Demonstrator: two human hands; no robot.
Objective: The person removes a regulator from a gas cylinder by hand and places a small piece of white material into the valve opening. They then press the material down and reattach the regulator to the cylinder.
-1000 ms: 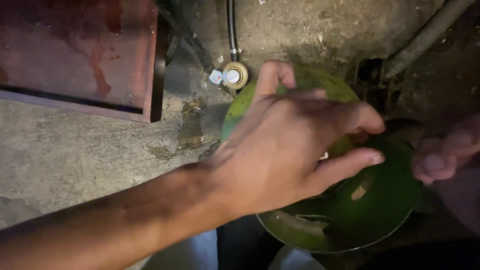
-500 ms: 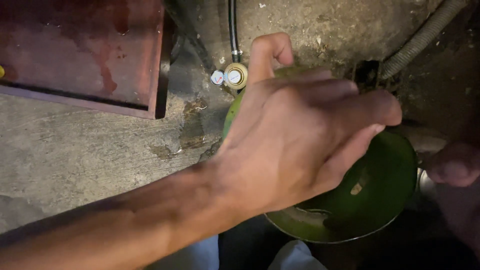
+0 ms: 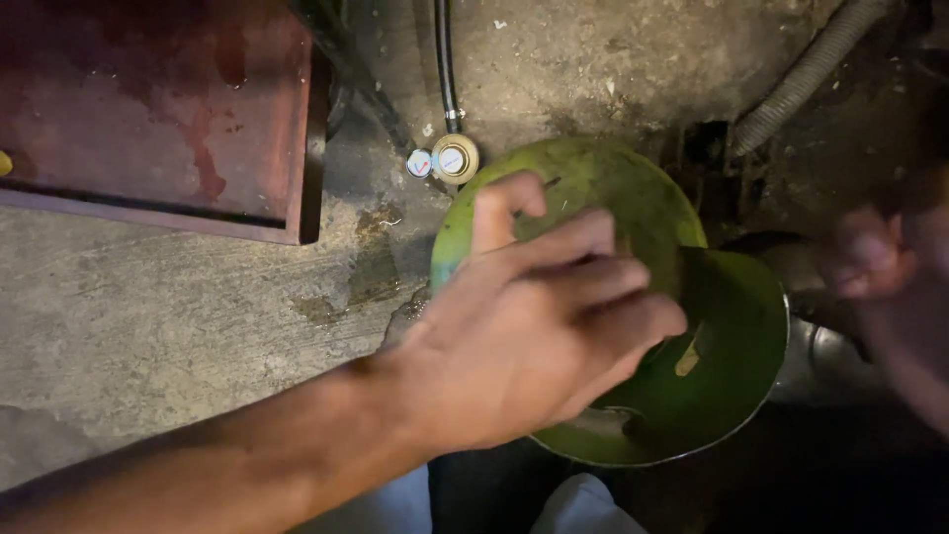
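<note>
Concrete floor [image 3: 148, 326], stained. Green coconut [image 3: 613, 198] resting in green bowl [image 3: 732, 336]; left hand [image 3: 534, 336] spread open over it, fingers touching. Right hand [image 3: 870, 257] blurred beside bowl, grip unclear. Gas regulator [image 3: 450, 158] and red tray [image 3: 148, 109] nearby.

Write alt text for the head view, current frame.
A left hand reaches over a green coconut sitting at the rim of a green bowl; whether it touches the coconut cannot be told. A blurred right hand is at the right edge, and a gas regulator on a black hose lies on the concrete floor.
</note>
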